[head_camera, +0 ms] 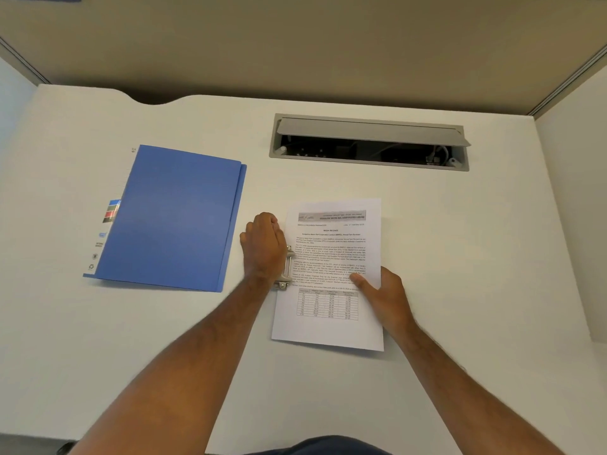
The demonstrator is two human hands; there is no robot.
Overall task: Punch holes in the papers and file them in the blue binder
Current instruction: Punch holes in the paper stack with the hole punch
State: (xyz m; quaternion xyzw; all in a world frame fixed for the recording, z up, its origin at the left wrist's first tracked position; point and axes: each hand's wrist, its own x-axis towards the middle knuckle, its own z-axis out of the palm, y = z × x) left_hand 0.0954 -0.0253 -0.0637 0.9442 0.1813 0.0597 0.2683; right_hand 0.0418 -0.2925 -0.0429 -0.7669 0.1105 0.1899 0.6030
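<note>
A printed white paper (331, 254) with text and a table lies in the middle of the white desk (460, 257). Its left edge sits in a metal hole punch (285, 272), mostly hidden under my left hand (262, 246), which rests palm down on top of it. My right hand (382, 295) holds the paper's right edge, thumb on top of the sheet. The closed blue binder (174, 218) lies flat to the left, apart from the punch, with a white label strip along its left side.
An open grey cable tray (369, 142) with wires inside is set into the desk behind the paper. Beige partition walls enclose the desk at the back and right. The desk's front edge is near my body.
</note>
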